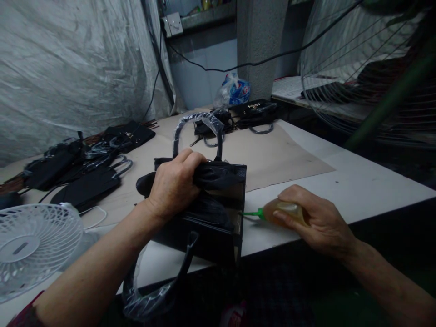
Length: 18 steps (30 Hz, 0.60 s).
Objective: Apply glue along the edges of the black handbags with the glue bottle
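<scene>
Wrinkled, silvery plastic sheeting [75,63] is hung behind a smooth white table [357,172], whose top is partly covered by flat tan paper [269,154]. At the right, a large fan [327,109] is fronted by a rounded guard of thin wire. Flat black bags [88,186] are heaped on the left of the table, their curved handles sleeved in clear film.

A boxy black handbag [200,238] is stood near the table's front edge, its side open and pale board shown within; its two arched handles [151,297] are wrapped in crinkled clear plastic. Beside it, a round white fan [37,245] is patterned with slatted plastic ribs. The handbag's soft, dark folds are gripped from above by the left hand [177,181], its fingers curled closed. A squeezable, amber-filled bottle [274,211] is clasped in the right hand [316,222], wrapped by thumb and fingers; its slim green nozzle [251,213] is pointed at the bag's open edge.

A blue packet [240,91] is held in clear plastic at the back, its red and white print too small to be read.
</scene>
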Each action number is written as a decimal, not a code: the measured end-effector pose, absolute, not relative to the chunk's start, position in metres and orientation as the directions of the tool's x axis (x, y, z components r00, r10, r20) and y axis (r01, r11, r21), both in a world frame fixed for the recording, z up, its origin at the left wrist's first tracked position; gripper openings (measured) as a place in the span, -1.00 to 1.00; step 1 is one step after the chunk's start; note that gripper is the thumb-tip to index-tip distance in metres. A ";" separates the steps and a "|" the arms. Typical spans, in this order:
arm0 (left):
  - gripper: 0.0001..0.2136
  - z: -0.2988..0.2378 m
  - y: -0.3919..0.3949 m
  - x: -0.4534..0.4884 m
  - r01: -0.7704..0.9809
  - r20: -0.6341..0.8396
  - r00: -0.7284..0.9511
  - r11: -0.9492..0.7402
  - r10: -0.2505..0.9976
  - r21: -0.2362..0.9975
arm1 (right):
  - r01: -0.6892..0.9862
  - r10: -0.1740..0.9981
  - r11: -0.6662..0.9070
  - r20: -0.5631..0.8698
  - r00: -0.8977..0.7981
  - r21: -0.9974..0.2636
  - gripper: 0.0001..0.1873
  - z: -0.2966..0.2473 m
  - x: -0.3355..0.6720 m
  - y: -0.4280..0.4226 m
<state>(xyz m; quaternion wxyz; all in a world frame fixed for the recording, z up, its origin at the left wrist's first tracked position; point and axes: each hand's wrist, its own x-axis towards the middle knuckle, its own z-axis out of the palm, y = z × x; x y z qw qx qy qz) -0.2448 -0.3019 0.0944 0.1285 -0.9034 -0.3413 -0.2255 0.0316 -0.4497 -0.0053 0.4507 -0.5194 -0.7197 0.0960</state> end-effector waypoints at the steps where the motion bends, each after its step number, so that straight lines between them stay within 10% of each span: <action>1: -0.80 0.094 -0.303 -0.245 0.675 0.493 0.665 -0.734 0.562 -0.074 | 0.645 0.843 0.455 0.530 -0.091 -0.613 -0.89 -0.006 0.032 -0.451; 18: -0.77 0.093 -0.309 -0.249 0.678 0.497 0.656 -0.733 0.569 -0.055 | 0.659 0.840 0.451 0.537 -0.084 -0.602 -0.91 -0.004 0.021 -0.468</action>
